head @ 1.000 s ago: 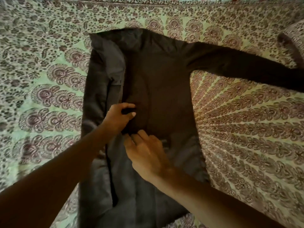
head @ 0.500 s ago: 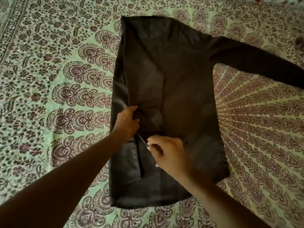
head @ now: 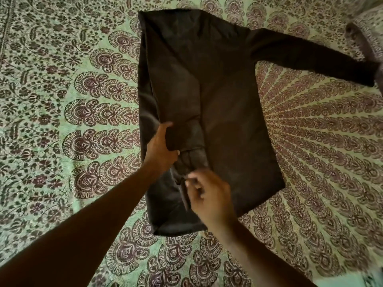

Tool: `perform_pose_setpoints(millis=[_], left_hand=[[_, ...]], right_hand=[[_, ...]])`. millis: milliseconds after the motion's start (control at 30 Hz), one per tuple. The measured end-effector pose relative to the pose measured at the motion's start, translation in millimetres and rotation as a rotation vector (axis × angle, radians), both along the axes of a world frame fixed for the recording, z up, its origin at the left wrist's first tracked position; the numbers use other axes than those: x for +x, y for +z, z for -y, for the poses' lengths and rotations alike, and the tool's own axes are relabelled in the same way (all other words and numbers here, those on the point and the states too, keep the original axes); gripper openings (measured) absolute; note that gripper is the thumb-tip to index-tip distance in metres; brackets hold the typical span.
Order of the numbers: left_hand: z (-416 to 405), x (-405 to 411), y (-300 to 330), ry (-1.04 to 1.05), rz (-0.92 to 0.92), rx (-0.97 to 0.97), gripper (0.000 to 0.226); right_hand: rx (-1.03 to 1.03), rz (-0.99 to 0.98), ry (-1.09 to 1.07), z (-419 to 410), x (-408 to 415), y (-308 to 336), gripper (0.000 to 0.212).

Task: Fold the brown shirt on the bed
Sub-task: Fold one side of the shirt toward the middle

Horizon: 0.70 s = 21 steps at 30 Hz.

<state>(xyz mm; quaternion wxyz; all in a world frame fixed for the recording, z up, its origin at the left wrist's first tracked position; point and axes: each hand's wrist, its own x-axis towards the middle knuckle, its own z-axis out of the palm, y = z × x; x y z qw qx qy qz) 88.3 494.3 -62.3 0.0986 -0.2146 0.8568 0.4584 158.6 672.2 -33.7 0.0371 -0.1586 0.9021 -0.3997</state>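
Observation:
The brown shirt (head: 234, 112) lies flat in the middle of the bed. Its left side is folded inward, with the left sleeve laid down along the body. Its right sleeve (head: 310, 56) stretches out toward the upper right. My left hand (head: 161, 148) grips the folded-in sleeve near the shirt's left edge, thumb and fingers curled round the cloth. Just below it, my right hand (head: 207, 193) pinches the sleeve's cuff end near the hem; this hand is motion-blurred.
A patterned green and maroon bedsheet (head: 72, 121) covers the whole bed. A patterned pillow or bolster (head: 371, 34) lies at the upper right corner, by the end of the outstretched sleeve.
The sleeve has been laid straighter down the shirt's left side. My left hand took a fuller grip on it and my right hand shifted down to the cuff. The view also shifted.

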Motion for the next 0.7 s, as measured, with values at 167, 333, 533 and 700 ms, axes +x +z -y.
perform_pose_setpoints(millis=[167,333,533,700], left_hand=[[-14.9,58.1,-18.8,-0.043,0.102,0.012,0.054],[-16.9,83.4,-15.1,-0.044,-0.010,0.012,0.070],[-3.1,99.3,-8.0,-0.086,-0.028,0.014,0.091],[5.3,112.0,-17.9,-0.170,0.054,-0.061,0.096]], right_hand=[[0.381,0.369,-0.356,-28.5,-19.4,-34.2,0.049],[0.112,0.498,-0.410,-35.1,-13.5,-47.2,0.047],[-0.046,0.586,-0.404,-28.8,6.8,-45.7,0.031],[-0.008,0.653,-0.346,-24.5,15.7,-58.4,0.032]])
